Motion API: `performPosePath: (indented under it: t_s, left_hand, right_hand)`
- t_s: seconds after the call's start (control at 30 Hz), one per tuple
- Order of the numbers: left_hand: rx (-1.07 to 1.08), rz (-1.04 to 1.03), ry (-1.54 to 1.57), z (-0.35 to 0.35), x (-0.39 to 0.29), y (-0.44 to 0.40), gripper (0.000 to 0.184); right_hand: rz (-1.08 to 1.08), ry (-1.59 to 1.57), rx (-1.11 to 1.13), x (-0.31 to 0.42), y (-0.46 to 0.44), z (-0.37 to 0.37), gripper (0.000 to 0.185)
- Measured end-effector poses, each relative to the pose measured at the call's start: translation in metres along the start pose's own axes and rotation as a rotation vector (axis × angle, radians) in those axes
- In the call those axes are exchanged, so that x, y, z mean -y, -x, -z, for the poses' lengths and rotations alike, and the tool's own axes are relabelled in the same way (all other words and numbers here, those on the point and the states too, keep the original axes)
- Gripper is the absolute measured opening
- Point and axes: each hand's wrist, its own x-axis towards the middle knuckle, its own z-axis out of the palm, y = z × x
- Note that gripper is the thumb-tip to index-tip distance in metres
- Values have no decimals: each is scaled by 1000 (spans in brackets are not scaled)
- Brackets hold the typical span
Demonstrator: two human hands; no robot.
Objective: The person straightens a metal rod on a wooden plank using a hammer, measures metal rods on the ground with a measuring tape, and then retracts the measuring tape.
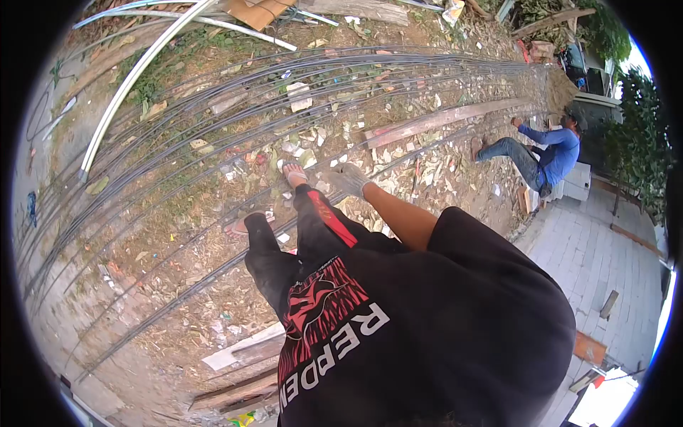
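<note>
My right hand (347,179) wears a pale grey work glove and reaches down near my feet. Its fingers look curled closed, and what they hold, if anything, cannot be made out. Thin dark steel bars (409,162) run along the ground right beside this hand. A larger bundle of long steel bars (235,117) lies beyond, fanning out toward the left. My bare foot in a sandal (294,174) stands on the littered ground close to the glove. My left hand is outside the view.
A person in a blue shirt (562,158) crouches at the right by a grey block wall (612,263). A wooden plank (441,122) lies beside the bars. White pipes (128,89) cross the upper left. Boards (242,356) and rubble lie on the ground.
</note>
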Motion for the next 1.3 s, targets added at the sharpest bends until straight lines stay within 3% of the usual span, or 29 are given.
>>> performPosePath:
  t_s: [0.13, 0.2, 0.27, 0.3, 0.37, 0.5, 0.57, 0.6, 0.63, 0.67, 0.73, 0.77, 0.83, 0.87, 0.93, 1.03, 1.1, 1.3]
  left_hand:
    - [-94, -52, -19, 147, -79, -41, 58]
    - [-225, -78, 66, 218, -144, -55, 58]
    - [-304, -155, 102, 273, -223, -70, 58]
    - [-315, -216, 83, 291, -262, -69, 59]
    - [-288, -320, 18, 301, -336, -60, 60]
    - [-183, -471, -78, 300, -418, -72, 62]
    - [-172, -438, -69, 284, -424, -77, 56]
    - [-159, -438, -69, 279, -413, -79, 49]
    - [-126, -410, -6, 269, -403, -77, 42]
    - [-141, -333, -31, 257, -394, -73, 40]
    - [-148, -280, -73, 244, -362, -82, 40]
    - [-154, -270, -129, 243, -341, -91, 42]
    - [-383, -392, -96, 236, -326, -85, 43]
    - [-551, -496, -165, 232, -323, -82, 46]
    - [-570, -444, -70, 239, -337, -73, 47]
    - [-575, -344, -71, 266, -361, -70, 49]
    - [-595, -418, -132, 277, -374, -60, 48]
    - [-479, -301, -27, 310, -345, -121, 49]
  right_hand:
    - [8, -253, -283, 0, 23, -46, 46]
    - [3, -57, -210, 12, 42, -68, 40]
    - [-80, -168, -208, 19, 59, -97, 34]
    - [-82, -181, -323, 8, 57, -126, 36]
    - [-208, -144, -141, 36, 80, -128, 38]
    - [-310, -76, -101, 56, 77, -155, 41]
    - [-244, 34, -21, 85, 67, -139, 43]
    - [-250, -53, -73, 50, 30, -174, 39]
    - [-483, -387, -58, 93, 32, -149, 34]
    - [-387, -475, -161, 80, -1, -163, 24]
    - [-302, -830, -157, 84, -46, -158, 26]
    - [-269, -1419, 264, 40, -86, -154, 23]
    - [-156, -949, -52, 122, -94, -119, 15]
    - [-132, -913, -17, 156, -99, -104, 15]
    - [-49, -847, -220, 203, -111, -83, 13]
    - [-110, -898, -56, 240, -134, -63, 9]
    - [-100, -897, -14, 247, -149, -71, 10]
    - [-262, -707, -64, 277, -122, -101, 15]
